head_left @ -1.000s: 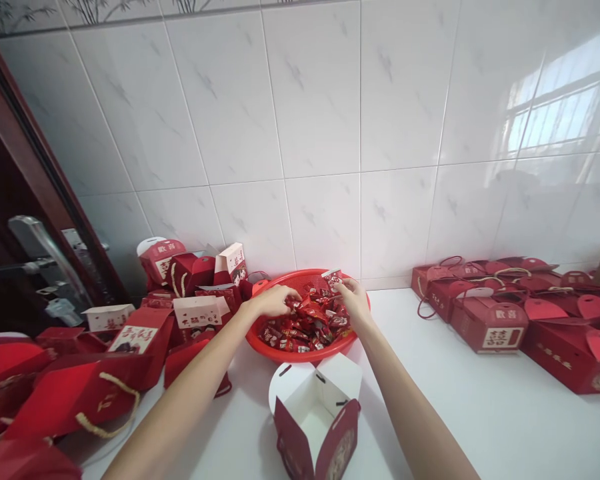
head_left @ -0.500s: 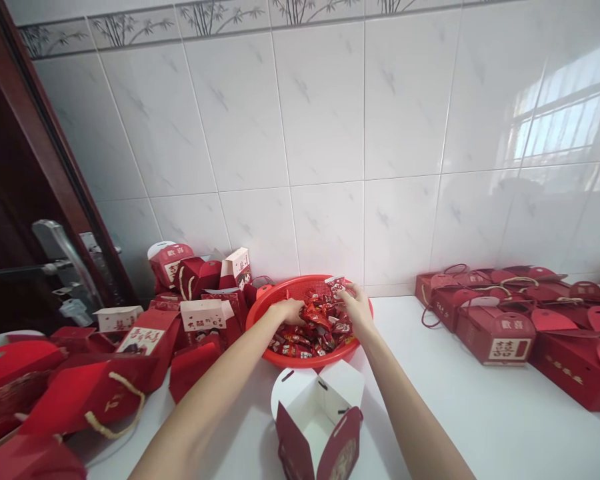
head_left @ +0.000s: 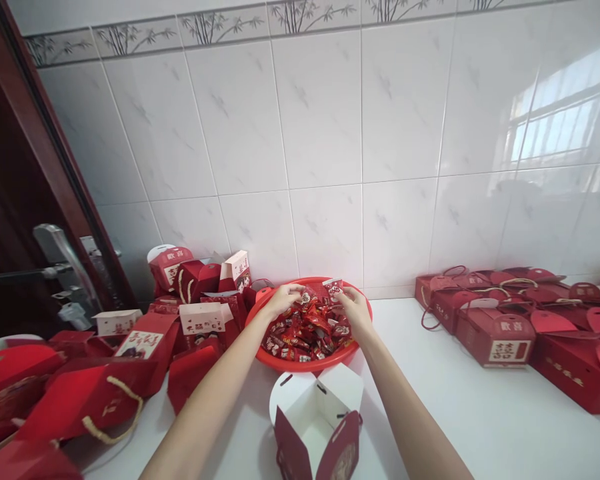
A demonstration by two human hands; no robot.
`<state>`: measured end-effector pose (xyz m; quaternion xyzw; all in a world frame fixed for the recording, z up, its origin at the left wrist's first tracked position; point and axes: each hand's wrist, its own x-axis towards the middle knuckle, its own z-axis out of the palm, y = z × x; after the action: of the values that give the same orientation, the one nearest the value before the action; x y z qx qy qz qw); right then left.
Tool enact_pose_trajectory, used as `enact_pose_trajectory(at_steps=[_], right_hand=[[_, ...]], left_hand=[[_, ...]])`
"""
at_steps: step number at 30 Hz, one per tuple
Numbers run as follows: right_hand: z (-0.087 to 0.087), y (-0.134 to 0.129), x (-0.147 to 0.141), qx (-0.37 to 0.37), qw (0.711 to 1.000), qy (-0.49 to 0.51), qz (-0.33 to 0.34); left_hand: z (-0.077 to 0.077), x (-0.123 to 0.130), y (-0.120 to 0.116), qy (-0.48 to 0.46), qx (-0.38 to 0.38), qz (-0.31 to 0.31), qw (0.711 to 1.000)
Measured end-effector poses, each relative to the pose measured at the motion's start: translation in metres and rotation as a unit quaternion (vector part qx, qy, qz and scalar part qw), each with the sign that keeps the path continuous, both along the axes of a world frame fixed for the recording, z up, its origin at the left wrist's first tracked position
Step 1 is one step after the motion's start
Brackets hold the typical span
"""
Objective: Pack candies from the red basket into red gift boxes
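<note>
A red plastic basket full of red wrapped candies stands against the tiled wall. Over its left side, my left hand pinches a small red candy packet between the fingertips. Above the right part of the basket, my right hand grips a red-and-white candy packet by its edge. In front of the basket, between my forearms, a dark red gift box stands with its flaps spread, showing a white inside.
Several red gift boxes, many with raised flaps, crowd the left side near a door handle. On the right, rows of closed red boxes with cord handles stand on the white table.
My left hand has risen out of the candies and now has a packet at its fingertips. My right hand stays near the same spot, still with its packet.
</note>
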<state>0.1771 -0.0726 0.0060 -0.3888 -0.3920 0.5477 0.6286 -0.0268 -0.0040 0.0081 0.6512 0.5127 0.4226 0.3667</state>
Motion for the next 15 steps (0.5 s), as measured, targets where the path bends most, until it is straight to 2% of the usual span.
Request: enact_pose_trajectory(at_steps=[3,7,11,15], right_hand=[[-0.001,0.001,0.001,0.017,0.999,0.006,0.027],[-0.003,0.002,0.003,0.012,0.997,0.016,0.076],[-0.004,0.005,0.003,0.005,0.996,0.024,0.086],[-0.005,0.008,0.004,-0.002,0.997,0.048,0.066]], left_hand=[[0.001,0.004,-0.002,-0.074,-0.027,-0.020,0.997],[0.006,0.015,-0.006,-0.142,-0.012,-0.081,0.986],[0.011,0.024,-0.011,-0.145,0.010,-0.128,0.981],[0.012,0.020,-0.009,-0.115,-0.016,-0.145,0.983]])
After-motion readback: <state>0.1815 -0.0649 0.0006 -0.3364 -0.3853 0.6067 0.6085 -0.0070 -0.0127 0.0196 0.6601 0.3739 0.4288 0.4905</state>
